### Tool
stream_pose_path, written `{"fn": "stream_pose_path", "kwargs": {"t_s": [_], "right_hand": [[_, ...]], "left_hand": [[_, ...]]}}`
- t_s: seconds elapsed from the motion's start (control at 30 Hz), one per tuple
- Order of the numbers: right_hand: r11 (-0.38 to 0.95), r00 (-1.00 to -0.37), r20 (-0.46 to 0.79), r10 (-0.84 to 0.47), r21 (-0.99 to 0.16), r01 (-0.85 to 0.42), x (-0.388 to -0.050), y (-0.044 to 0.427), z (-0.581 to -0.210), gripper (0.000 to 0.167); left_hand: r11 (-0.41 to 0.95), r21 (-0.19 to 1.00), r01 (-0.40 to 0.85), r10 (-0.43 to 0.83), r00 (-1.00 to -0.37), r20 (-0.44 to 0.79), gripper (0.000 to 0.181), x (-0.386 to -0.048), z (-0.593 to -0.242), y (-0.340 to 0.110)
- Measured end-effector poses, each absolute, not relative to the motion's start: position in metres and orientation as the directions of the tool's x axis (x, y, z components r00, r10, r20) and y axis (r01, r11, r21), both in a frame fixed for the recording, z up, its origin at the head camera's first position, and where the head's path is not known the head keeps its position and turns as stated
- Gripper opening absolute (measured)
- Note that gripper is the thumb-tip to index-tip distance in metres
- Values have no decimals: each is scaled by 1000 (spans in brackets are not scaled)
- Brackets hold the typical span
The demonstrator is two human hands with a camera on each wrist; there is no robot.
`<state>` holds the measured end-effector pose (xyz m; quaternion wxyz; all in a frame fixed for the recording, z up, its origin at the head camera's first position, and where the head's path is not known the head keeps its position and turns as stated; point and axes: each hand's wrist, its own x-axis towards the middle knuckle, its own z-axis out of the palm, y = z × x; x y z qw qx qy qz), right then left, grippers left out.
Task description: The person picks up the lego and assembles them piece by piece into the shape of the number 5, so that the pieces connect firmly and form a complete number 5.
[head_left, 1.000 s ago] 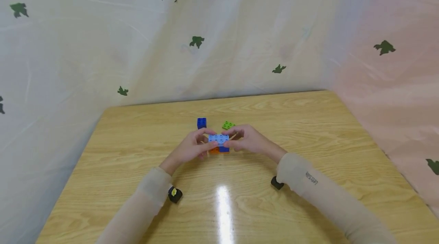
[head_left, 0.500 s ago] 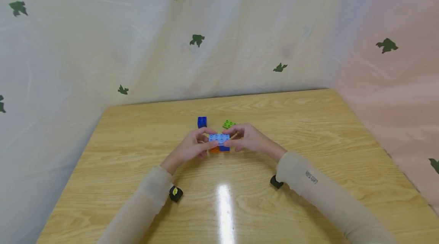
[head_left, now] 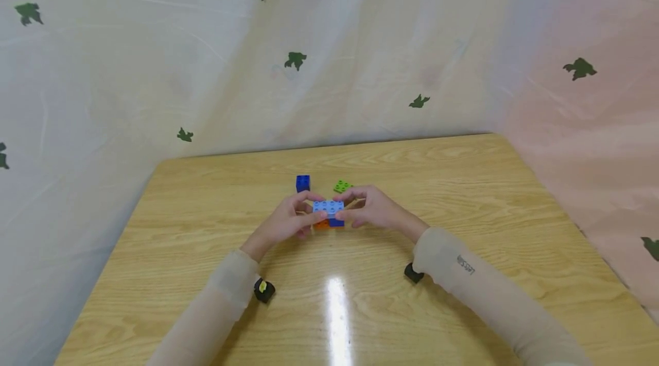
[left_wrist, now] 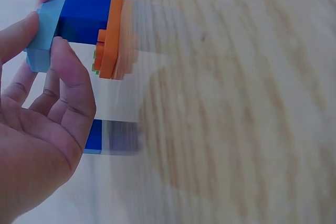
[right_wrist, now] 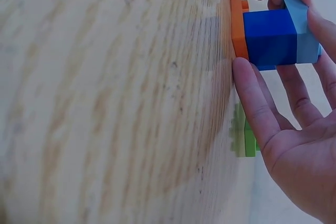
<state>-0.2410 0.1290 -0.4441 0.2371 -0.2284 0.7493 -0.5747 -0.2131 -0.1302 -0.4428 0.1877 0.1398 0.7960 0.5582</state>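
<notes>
A light blue brick (head_left: 328, 208) lies across the top of a dark blue brick (head_left: 337, 222), which stands on an orange plate (head_left: 321, 225). The left hand (head_left: 283, 221) pinches the light blue brick's left end between thumb and fingers; the right hand (head_left: 378, 210) pinches its right end. In the left wrist view, the light blue brick (left_wrist: 46, 27) reaches past the dark blue brick (left_wrist: 84, 17) over part of the orange plate (left_wrist: 112, 38). One fingertip of the right hand (right_wrist: 299, 145) is beside the orange plate (right_wrist: 238, 27) in the right wrist view.
Behind the left hand stands another dark blue brick (head_left: 302, 183), and a green brick (head_left: 342, 186) lies behind the right hand. Black wrist devices (head_left: 264, 290) sit under both sleeves near the wooden table (head_left: 206, 194). A patterned cloth (head_left: 329, 40) hangs beyond the table.
</notes>
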Motion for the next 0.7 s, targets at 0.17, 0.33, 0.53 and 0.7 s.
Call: {"fn": "stream_pose_path", "kwargs": {"t_s": [0.17,0.33,0.53,0.7], "right_hand": [[250,-791,-100,-604,-966,-69,-241,129,-444,41],[260,-795,-101,-598,-963,-73,-241,126,-446,40],[250,-792,-94,-603,-965,-76,-239,122,-449,42],[248,-799,-92,-594,-966,-74,-238,125,-445,41]], "left_hand": [[347,938,29,461,-876,-143,44,-215,-439,-132],[341,939,48,499,-856,-138,52,-218,-437,-138],[358,930,85,390,-918,-67,55,-225,-431,-144],[356,929,102,232,-973,18,45,-238,-426,-140]]}}
